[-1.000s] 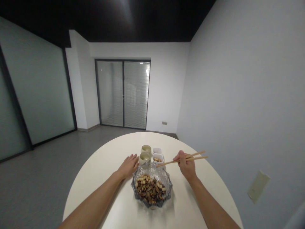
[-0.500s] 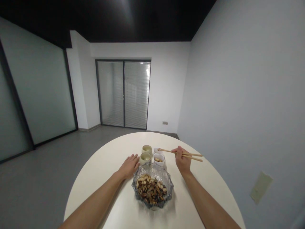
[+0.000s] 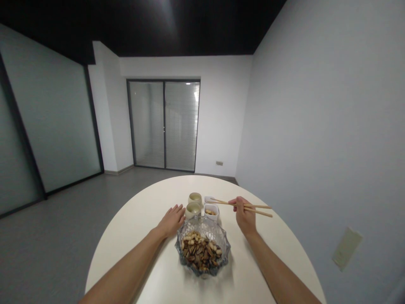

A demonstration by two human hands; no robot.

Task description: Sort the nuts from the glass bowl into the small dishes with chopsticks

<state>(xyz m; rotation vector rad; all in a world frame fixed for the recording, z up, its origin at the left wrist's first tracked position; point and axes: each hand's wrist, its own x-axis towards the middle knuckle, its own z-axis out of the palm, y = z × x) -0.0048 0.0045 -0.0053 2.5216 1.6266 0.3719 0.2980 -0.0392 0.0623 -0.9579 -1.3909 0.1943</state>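
My right hand [image 3: 245, 214] is closed around a pair of wooden chopsticks [image 3: 257, 210]. Their tips point left, over the far white dish [image 3: 207, 198]; I cannot make out anything between them. In front of it stands a near white dish [image 3: 215, 215] holding a few peanuts [image 3: 210, 212]. My left hand [image 3: 172, 219] lies flat on the table, fingers stretched out beside the nearer of two pale green cups [image 3: 193, 211]. Behind that one is the farther cup [image 3: 195, 198]. Closest to me, between my forearms, sits a scalloped glass bowl [image 3: 226, 245] with peanuts and dark striped seeds or nuts [image 3: 202, 255].
Everything stands on a round white table [image 3: 152, 274]. A white wall [image 3: 316, 126] runs along the right side of the table. Beyond the far edge are glass doors with blinds [image 3: 180, 126], and frosted glass panels [image 3: 57, 118] stand at the left.
My right hand has moved slightly right and down with the chopsticks. Their tips still hover by the far white dish. My left hand has stayed in place.
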